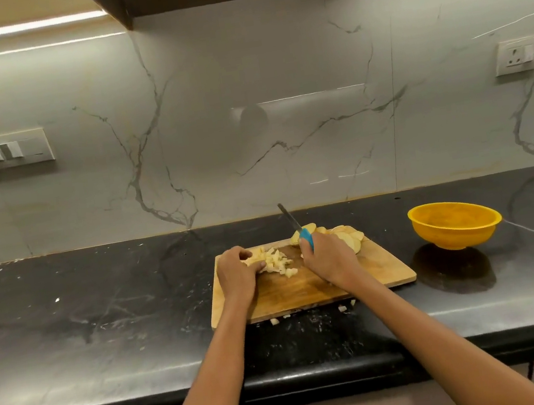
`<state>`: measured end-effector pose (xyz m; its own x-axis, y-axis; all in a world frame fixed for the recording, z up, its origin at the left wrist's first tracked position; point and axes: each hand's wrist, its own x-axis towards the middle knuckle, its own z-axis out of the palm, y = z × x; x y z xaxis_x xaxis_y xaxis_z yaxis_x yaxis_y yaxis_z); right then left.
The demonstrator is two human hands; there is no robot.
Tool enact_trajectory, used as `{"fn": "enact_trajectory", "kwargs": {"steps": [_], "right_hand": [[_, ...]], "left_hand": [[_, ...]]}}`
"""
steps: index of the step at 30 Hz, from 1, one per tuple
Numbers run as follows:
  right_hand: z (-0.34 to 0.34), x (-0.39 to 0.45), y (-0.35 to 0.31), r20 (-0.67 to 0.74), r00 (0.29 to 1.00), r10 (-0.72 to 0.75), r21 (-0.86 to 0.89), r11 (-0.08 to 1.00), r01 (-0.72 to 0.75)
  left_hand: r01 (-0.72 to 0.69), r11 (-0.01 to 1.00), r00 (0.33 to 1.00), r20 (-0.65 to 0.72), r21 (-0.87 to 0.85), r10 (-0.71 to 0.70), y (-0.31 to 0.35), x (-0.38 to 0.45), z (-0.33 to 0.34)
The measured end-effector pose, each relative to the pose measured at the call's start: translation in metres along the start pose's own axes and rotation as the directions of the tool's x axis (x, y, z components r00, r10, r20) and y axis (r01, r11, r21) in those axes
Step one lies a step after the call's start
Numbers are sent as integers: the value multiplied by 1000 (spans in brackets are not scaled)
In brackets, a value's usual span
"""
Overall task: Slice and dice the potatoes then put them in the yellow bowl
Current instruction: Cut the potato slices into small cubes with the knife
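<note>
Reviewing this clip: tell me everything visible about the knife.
The knife has a bright blue handle, plastic by the look of it, and a slim grey metal blade. The right hand grips the handle, hiding most of it. The blade points up and away toward the wall, tilted left, raised above the wooden cutting board. It sits in front of the potato slices, right of the diced pieces. Whether the blade touches any slice is unclear.

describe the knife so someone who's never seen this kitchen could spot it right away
On the black counter lies a wooden cutting board. The right hand grips the knife above it, blade pointing up toward the wall. Its bright blue handle is the only blue among pale potato pieces.
</note>
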<state>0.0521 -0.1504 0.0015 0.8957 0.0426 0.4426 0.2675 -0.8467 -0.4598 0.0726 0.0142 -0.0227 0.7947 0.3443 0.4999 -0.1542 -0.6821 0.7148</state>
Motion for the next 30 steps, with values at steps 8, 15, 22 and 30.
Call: {"fn": "enact_trajectory", "kwargs": {"steps": [8, 15, 22, 30], "right_hand": [[15, 20, 13, -21, 999, -38, 113, 993, 41], [15, 23, 20, -26, 997, -67, 108, 992, 69], [16, 24, 23, -102, 994, -50, 114, 992, 61], [5, 37, 37, -248, 969, 7, 120, 993, 24]], "left_hand": [[89, 989, 993, 62, 118, -97, -7, -5, -8], [53, 999, 987, 153, -2, -52, 6, -4, 1], [-68, 992, 993, 99, 110, 57, 8, -8, 12], [-106, 994, 994, -21, -15, 105, 5, 8, 9]]}}
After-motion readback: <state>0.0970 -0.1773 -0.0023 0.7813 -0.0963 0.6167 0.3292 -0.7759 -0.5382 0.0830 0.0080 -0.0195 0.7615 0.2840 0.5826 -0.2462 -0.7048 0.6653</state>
